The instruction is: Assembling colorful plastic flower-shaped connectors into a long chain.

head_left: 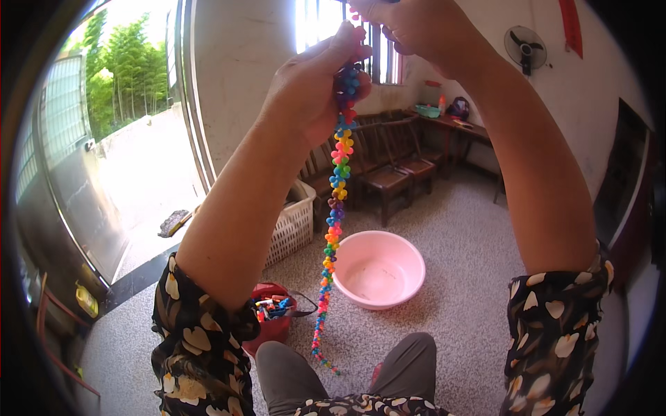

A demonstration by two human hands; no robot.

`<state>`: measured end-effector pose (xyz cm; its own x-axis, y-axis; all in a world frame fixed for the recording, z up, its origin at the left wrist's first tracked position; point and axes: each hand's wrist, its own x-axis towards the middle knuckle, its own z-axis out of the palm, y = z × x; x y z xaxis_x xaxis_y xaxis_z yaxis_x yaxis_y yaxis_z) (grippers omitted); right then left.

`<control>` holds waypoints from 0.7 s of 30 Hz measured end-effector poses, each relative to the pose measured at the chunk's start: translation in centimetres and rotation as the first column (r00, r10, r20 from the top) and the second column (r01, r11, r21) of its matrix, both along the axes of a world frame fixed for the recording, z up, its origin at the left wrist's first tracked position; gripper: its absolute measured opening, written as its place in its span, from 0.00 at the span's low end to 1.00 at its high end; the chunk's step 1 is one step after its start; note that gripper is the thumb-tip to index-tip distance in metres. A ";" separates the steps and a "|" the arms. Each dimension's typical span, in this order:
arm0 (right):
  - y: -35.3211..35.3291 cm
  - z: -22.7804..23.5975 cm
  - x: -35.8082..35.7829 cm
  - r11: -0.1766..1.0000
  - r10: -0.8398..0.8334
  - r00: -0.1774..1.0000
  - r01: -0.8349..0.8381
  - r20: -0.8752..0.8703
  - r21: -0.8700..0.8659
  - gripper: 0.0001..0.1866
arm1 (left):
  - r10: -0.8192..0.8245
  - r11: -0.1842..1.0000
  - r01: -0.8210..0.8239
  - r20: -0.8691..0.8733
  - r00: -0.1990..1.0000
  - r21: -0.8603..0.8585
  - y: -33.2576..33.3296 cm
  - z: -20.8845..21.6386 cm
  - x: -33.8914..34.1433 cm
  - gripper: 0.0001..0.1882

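Both my arms are raised to the top of the view. My left hand (312, 90) is closed around the upper part of a long string of colourful plastic beads (338, 194). From that hand the string hangs down between my arms, its lower end near my knees. Higher up and to the right, my right hand (416, 31) has its fingers bent together by the string's top end. Small pink beads show beside its fingertips, which the frame's upper edge partly cuts off. What exactly it pinches cannot be made out.
On the speckled floor stand a pink basin (378, 274), a red bucket (270, 326) of small coloured pieces, and a white plastic basket (291, 225). Wooden chairs (388, 173) line the wall beside a table (454, 125). A doorway opens at left; a fan (525, 48) hangs at right.
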<state>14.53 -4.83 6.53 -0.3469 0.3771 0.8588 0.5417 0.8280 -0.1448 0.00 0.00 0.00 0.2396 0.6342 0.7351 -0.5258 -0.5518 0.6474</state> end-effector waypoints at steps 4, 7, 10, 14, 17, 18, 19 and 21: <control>2.2 0.1 -0.1 0.977 0.077 0.997 -0.081 0.028 0.199 0.11 | 0.041 0.999 -0.041 -0.019 0.999 0.001 0.1 0.4 -0.1 0.15; 2.6 -0.1 -0.2 0.977 0.067 0.995 -0.080 0.070 0.198 0.11 | 0.044 0.999 -0.045 -0.033 0.998 -0.014 0.2 -0.1 0.0 0.16; 1.0 -0.4 -0.1 0.996 0.059 0.996 -0.064 0.068 0.069 0.11 | 0.057 0.998 -0.058 -0.026 0.998 -0.022 0.2 -0.3 0.1 0.16; 2.3 -0.6 -0.3 0.994 0.109 0.994 -0.109 -0.016 0.018 0.12 | 0.056 0.998 -0.057 -0.022 0.998 -0.037 0.4 -0.3 0.2 0.16; 3.4 -1.2 -0.4 0.962 0.012 0.999 -0.025 0.050 0.272 0.14 | 0.078 0.994 -0.079 -0.018 0.997 -0.073 0.4 -0.5 0.4 0.16; 3.5 -1.5 -0.6 0.962 0.014 0.999 -0.027 0.051 0.272 0.14 | 0.080 0.994 -0.081 -0.017 0.997 -0.072 0.4 -0.6 0.4 0.16; 3.5 -1.7 -0.7 0.933 -0.042 0.999 0.028 0.032 0.359 0.14 | 0.044 0.998 -0.044 -0.003 0.999 -0.052 0.5 -0.6 0.5 0.16; 3.2 -1.9 -0.7 0.894 -0.092 0.996 0.079 0.008 0.441 0.14 | 0.011 0.999 -0.011 0.010 1.000 -0.031 0.4 -0.6 0.6 0.16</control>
<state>13.79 -1.59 4.64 -0.3564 -0.0074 0.9343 0.6121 0.7537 0.2395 0.58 0.44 -0.57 0.2250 0.6591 0.7176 -0.5265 -0.5375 0.6587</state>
